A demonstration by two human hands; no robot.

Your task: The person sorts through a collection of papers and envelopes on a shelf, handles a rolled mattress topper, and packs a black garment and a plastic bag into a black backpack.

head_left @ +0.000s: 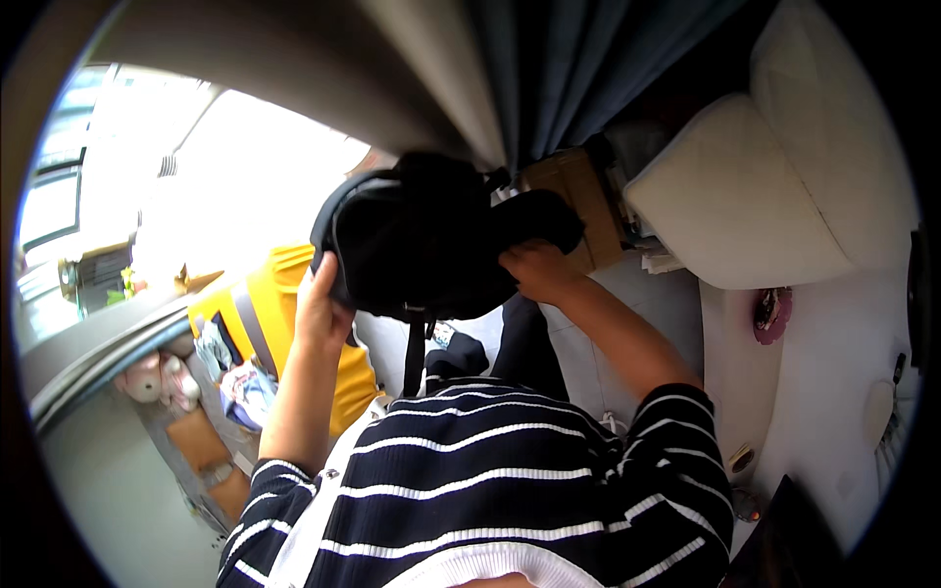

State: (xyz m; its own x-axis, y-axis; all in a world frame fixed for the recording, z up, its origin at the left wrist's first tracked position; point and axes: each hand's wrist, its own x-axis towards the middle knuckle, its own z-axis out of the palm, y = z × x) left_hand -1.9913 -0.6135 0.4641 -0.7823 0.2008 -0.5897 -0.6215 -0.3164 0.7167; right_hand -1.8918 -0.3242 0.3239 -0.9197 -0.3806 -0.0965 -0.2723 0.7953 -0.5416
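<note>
A black bag, which looks like a backpack, is held up in front of my body. A dark strap hangs from its near side. My left hand grips its left edge, with the thumb up along the side. On the other side my right hand is closed on the bag's right part, where a dark rounded piece sticks out. Its fingertips are partly hidden by the black fabric, and the dark surface shows few details.
To the left stands a yellow suitcase near a pink plush toy and folded clothes. A cardboard box is beyond my right hand, below grey curtains. Large cream cushions are at the right.
</note>
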